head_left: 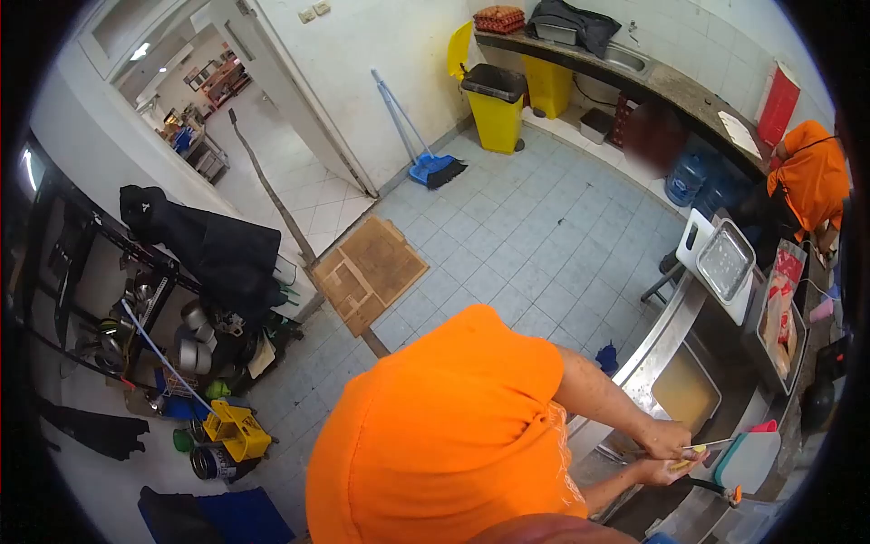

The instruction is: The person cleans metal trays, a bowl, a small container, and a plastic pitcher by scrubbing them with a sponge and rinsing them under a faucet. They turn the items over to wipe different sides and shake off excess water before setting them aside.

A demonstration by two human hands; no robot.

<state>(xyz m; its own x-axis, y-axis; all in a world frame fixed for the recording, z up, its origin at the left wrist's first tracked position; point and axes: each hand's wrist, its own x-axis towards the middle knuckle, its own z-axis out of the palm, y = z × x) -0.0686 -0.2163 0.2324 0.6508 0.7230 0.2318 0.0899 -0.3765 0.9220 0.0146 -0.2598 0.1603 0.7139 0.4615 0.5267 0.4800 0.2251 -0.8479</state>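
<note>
Over the right side of the steel sink (639, 385), both of my bare hands work close together. My left hand (666, 440) is closed around a knife (719, 442), its thin blade pointing right. Just below it, my right hand (666, 470) grips a small pale-yellow piece of food (681, 463), its fingers partly hiding it. Blade and piece lie near each other at the fingertips. Cloudy yellowish liquid fills a basin (686, 390) beyond my hands. To their right sits a container with a pale-green lid (750, 458).
A white cutting board (696, 234) and a metal tray (727, 261) lean at the sink's far end. Beside them, another tray (778, 340) holds packaged food. A person in orange (811, 172) works at the far counter. Cardboard (372, 267) lies on the tiled floor near the open door.
</note>
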